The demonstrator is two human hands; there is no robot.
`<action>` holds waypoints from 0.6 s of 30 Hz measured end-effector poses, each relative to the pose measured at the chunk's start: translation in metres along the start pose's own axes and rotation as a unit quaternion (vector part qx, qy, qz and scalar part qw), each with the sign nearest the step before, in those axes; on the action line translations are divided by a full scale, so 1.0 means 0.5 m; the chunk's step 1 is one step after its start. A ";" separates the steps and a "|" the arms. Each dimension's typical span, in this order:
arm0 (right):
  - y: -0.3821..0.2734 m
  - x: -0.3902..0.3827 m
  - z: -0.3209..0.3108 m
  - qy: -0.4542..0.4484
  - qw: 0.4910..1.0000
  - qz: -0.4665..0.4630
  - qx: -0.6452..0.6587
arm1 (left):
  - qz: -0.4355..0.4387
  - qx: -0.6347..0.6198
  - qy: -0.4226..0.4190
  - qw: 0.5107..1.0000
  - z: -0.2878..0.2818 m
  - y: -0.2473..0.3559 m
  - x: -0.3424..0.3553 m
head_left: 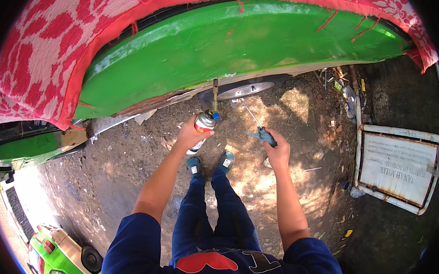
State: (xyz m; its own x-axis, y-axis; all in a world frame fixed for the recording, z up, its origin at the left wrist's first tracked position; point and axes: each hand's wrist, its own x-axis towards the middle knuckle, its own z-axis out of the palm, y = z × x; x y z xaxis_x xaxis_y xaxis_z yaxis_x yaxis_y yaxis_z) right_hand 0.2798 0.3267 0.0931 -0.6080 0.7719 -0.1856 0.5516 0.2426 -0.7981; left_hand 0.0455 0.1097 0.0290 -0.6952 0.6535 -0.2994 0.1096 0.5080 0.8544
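Torch and scraper raised toward a green vehicle panel

The left hand (pixel 192 133) grips a gas torch canister (pixel 204 124), nozzle up; the right hand (pixel 277 149) closes round a scraper (pixel 259 129). Both tips hover beneath the green panel (pixel 244 44), whose lower edge looks worn; most paint appears untouched.

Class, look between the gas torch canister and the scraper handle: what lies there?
Nothing; the head view shows only bare dirt ground between the canister and the scraper handle.
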 end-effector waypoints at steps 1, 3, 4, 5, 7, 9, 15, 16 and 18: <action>0.002 -0.006 -0.002 0.001 1.000 0.004 0.002 | 0.002 0.007 0.001 1.000 0.003 0.001 -0.004; 0.004 -0.007 -0.005 0.000 1.000 0.013 0.003 | 0.005 0.007 0.003 1.000 0.006 0.009 -0.002; 0.005 -0.007 -0.006 0.000 1.000 0.018 0.003 | 0.003 0.001 0.004 1.000 0.007 0.012 -0.001; 0.010 -0.007 -0.006 0.002 1.000 0.014 0.003 | 0.002 -0.005 0.004 1.000 0.009 0.016 0.001; 0.023 -0.007 -0.005 0.008 1.000 0.006 0.002 | -0.001 -0.016 -0.001 1.000 0.011 0.019 0.004; 0.015 0.007 -0.003 0.011 1.000 -0.010 -0.001 | 0.006 -0.018 0.000 1.000 0.009 0.017 0.018; 0.020 0.013 0.000 0.011 1.000 -0.002 0.015 | 0.009 -0.024 -0.005 1.000 0.014 0.020 0.025; 0.019 0.012 -0.001 0.010 1.000 0.001 0.015 | 0.005 -0.025 -0.006 1.000 0.015 0.024 0.023; 0.021 0.011 -0.001 0.013 1.000 0.003 0.014 | 0.002 -0.034 -0.007 0.999 0.017 0.033 0.021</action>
State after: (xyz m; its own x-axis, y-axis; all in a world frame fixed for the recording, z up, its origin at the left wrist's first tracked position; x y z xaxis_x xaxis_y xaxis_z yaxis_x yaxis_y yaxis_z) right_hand 0.2826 0.3338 0.0841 -0.5896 0.7883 -0.1763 0.5387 0.2211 -0.8130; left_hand 0.0458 0.1298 0.0364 -0.6850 0.6637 -0.3007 0.0641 0.4659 0.8825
